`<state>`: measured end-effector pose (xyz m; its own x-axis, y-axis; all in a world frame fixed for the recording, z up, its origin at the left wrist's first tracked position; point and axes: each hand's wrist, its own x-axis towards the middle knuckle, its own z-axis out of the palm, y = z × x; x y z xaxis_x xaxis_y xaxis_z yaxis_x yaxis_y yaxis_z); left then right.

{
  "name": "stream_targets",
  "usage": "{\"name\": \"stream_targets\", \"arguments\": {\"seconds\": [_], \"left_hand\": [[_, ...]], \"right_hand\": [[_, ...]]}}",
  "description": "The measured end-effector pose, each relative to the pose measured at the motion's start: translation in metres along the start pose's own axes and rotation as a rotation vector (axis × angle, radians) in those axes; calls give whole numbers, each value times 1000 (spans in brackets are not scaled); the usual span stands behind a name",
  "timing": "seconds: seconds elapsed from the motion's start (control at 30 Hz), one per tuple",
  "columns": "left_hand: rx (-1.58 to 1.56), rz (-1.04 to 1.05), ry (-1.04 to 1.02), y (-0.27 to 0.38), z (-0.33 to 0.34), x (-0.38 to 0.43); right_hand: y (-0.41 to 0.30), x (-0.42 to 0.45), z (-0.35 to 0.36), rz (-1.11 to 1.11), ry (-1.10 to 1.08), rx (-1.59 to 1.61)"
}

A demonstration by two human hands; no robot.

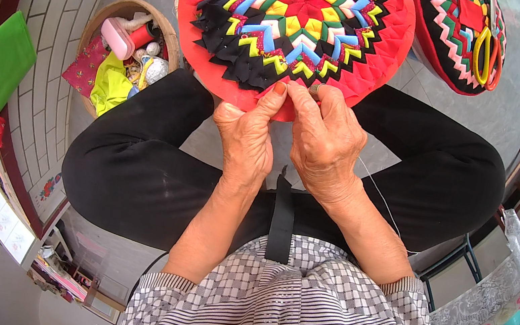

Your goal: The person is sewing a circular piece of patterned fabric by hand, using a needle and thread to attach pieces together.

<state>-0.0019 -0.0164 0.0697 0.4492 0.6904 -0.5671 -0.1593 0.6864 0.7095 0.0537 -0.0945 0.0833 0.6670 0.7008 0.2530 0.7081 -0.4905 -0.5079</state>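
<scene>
A round patchwork cushion cover (pixel 303 3) with rings of folded cloth points lies in front of me, its near rim above my lap. My left hand (pixel 248 135) grips that red rim, thumb on top and fingers underneath. Beside it, my right hand (pixel 327 140) pinches a small red folded cloth piece (pixel 298 82) against the rim. A metal thimble ring (pixel 314 89) sits on a right finger. White thread (pixel 378 189) trails from below my right hand toward my right sleeve. Any needle is hidden by the fingers. Black cloth points (pixel 239 65) stand loosely along the lower left.
At left, a round basket (pixel 92 29) holds a pink case (pixel 117 38), a red thread spool (pixel 142 35) and yellow-green cloth (pixel 112 80). Scissors (pixel 483 57) with yellow and orange handles rest on a second patchwork cushion (pixel 438 32). Green cloth (pixel 7 58) lies on a ledge far left.
</scene>
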Motion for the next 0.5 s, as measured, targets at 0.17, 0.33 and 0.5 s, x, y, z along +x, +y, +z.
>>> {"name": "stream_targets", "arguments": {"seconds": [0.17, 0.33, 0.5], "left_hand": [[79, 22, -34, 4, -1, 0], [118, 81, 8, 5, 4, 0], [184, 163, 56, 3, 5, 1]], "right_hand": [[-4, 2, -4, 112, -48, 108], [-1, 11, -11, 176, 85, 270], [6, 19, -32, 237, 101, 353]]}}
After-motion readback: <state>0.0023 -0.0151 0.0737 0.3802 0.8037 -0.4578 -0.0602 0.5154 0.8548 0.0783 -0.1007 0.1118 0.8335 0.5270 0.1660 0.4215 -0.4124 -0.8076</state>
